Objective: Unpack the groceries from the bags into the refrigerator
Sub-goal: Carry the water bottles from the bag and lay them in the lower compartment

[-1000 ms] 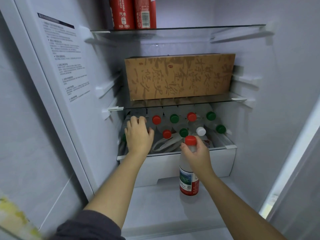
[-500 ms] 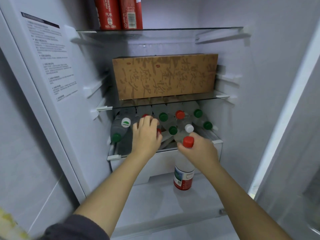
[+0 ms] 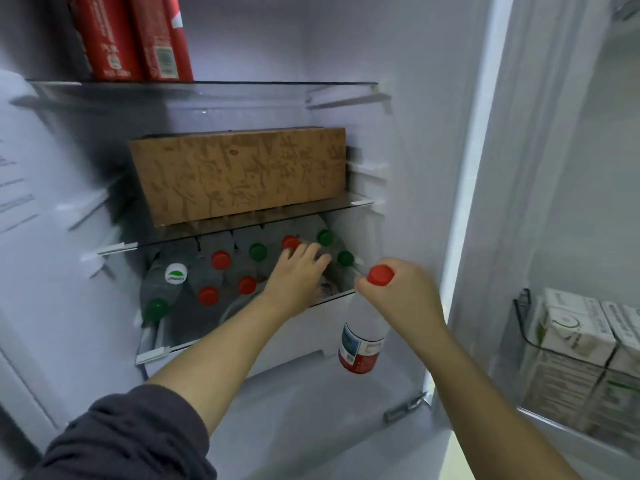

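Note:
A clear water bottle (image 3: 362, 344) with a red cap and a red-and-white label hangs upright in front of the drawer's right end, with my right hand (image 3: 398, 294) shut around its neck. My left hand (image 3: 294, 275) reaches into the open drawer (image 3: 152, 353), fingers spread over the lying bottles at its right side; whether it grips one is hidden. Several bottles (image 3: 214, 271) with red and green caps lie in the drawer, caps toward me.
A brown cardboard box (image 3: 239, 174) fills the glass shelf above the drawer. Red cans (image 3: 135, 36) stand on the top shelf. White cartons (image 3: 578, 344) sit in the door rack at right. The fridge floor (image 3: 294, 403) lies below the drawer.
My left hand has slid from the drawer's left side across to its right side. The right hand with the bottle has shifted right and slightly up.

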